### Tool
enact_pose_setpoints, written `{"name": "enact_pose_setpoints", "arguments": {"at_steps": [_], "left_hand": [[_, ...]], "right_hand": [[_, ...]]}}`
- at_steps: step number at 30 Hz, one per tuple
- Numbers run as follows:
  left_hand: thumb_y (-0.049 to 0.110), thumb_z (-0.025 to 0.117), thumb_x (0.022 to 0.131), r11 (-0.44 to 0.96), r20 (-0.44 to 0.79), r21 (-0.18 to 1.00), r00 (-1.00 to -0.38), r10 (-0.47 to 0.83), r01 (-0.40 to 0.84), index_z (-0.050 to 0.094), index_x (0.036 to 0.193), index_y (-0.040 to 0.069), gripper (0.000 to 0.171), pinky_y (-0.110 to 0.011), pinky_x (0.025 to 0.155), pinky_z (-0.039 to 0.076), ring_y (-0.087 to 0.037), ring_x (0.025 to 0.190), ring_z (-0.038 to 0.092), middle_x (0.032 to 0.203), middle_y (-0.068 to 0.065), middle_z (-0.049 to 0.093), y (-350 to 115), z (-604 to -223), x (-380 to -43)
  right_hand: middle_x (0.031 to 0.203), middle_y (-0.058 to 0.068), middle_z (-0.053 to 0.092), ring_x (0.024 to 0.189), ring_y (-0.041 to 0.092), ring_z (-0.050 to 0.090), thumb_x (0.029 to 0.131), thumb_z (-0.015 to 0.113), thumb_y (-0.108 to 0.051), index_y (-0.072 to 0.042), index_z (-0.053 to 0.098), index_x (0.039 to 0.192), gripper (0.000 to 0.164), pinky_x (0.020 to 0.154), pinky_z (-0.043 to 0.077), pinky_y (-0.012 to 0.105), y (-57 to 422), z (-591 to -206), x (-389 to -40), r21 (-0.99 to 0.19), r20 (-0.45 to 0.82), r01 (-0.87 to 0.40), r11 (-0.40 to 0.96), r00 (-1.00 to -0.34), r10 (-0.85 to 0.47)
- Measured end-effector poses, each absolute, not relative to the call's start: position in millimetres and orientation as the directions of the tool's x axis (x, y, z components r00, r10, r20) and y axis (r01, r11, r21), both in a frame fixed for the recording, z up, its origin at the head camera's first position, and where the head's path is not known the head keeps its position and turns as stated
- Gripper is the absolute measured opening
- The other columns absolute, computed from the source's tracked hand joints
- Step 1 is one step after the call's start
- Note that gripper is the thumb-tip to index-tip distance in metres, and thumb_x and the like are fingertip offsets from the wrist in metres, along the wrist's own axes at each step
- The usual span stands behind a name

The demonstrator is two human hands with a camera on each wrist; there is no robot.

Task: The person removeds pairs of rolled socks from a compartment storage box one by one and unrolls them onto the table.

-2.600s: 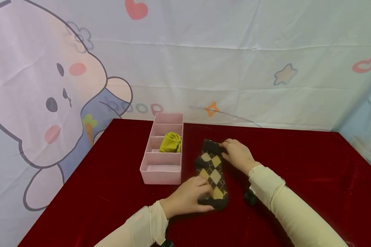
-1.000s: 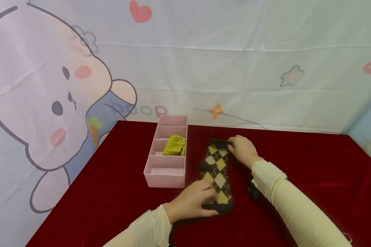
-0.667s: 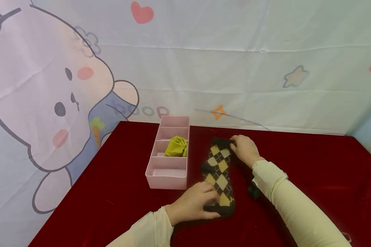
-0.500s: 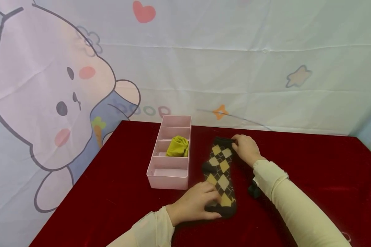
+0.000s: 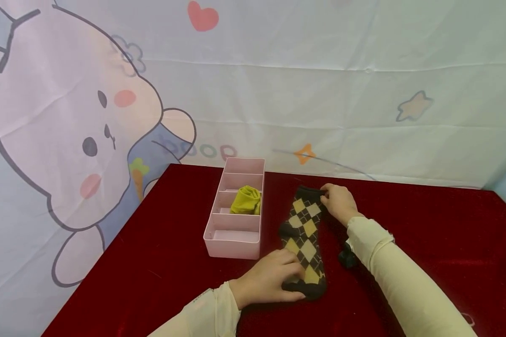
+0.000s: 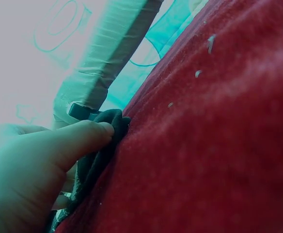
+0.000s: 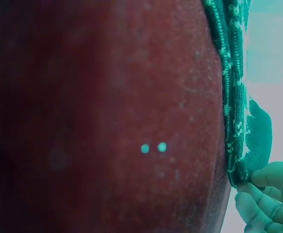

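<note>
A pair of dark argyle socks (image 5: 308, 248) with yellow and cream diamonds lies flat on the red cloth, toes toward me and cuffs at the far end. Two stacked layers show along the socks' edge (image 7: 232, 87) in the right wrist view. My left hand (image 5: 271, 277) lies over the toe end and pinches it, the thumb (image 6: 90, 138) on the dark toe (image 6: 100, 158). At the far end, my right hand (image 5: 339, 202) pinches the corner of the dark cuffs (image 5: 308, 193) between thumb and fingers.
Left of the socks stands a pink divided box (image 5: 233, 249). A rolled yellow-green cloth item (image 5: 246, 200) sits in one of its compartments. Red velvet (image 5: 152, 281) covers the table, and a printed curtain (image 5: 299, 93) hangs behind it.
The head view has turned left, so everything sits further right. The cuff end is drawn out straighter and flatter under my right hand. My left hand keeps its place at the toes.
</note>
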State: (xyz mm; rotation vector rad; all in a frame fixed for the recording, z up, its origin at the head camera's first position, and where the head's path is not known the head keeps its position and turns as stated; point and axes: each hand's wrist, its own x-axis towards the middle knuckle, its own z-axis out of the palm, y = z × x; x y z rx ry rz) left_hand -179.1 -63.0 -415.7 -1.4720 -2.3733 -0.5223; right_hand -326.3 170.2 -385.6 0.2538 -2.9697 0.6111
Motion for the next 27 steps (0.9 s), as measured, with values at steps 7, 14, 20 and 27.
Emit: {"name": "enact_pose_setpoints", "arguments": {"at_steps": [7,14,20,27], "left_hand": [[0.037,0.078,0.077,0.404,0.452,0.129,-0.416,0.789,0.906,0.065,0.092,0.021,0.025,-0.018,0.083,0.043,-0.006,0.090,0.055,0.092,0.008,0.060,-63.2,-414.6,-178.4],[0.034,0.076,0.079,0.392,0.472,0.138,-0.408,0.781,0.910,0.066,0.091,0.019,0.021,-0.020,0.082,0.044,-0.007,0.090,0.056,0.091,0.007,0.061,-63.2,-413.8,-178.3],[0.031,0.074,0.081,0.390,0.485,0.151,-0.412,0.771,0.908,0.067,0.089,0.019,0.017,-0.020,0.081,0.044,-0.007,0.088,0.056,0.089,0.008,0.062,-62.9,-413.4,-177.9],[0.024,0.074,0.081,0.372,0.526,0.152,-0.394,0.753,0.915,0.068,0.086,0.019,0.010,-0.019,0.079,0.045,-0.006,0.085,0.057,0.085,0.008,0.062,-62.6,-414.9,-177.9]], "right_hand": [[0.109,0.024,0.067,0.091,0.034,0.066,0.094,0.056,-0.013,0.001,0.050,0.130,0.039,0.079,0.052,0.046,170.6,-387.7,-326.6,-0.425,0.141,-0.181,0.887,-0.981,-0.132],[0.105,0.021,0.066,0.085,0.031,0.063,0.094,0.059,-0.024,-0.001,0.054,0.121,0.035,0.075,0.051,0.042,168.7,-388.6,-326.9,-0.447,0.135,-0.172,0.878,-0.983,-0.125],[0.089,0.016,0.065,0.070,0.023,0.057,0.093,0.062,-0.022,0.000,0.061,0.116,0.031,0.065,0.047,0.036,168.1,-388.2,-327.7,-0.402,0.157,-0.222,0.888,-0.972,-0.173],[0.103,0.020,0.067,0.083,0.029,0.063,0.093,0.061,-0.019,-0.001,0.064,0.113,0.027,0.074,0.051,0.044,166.2,-387.0,-324.9,-0.349,0.177,-0.261,0.900,-0.962,-0.210]]}}
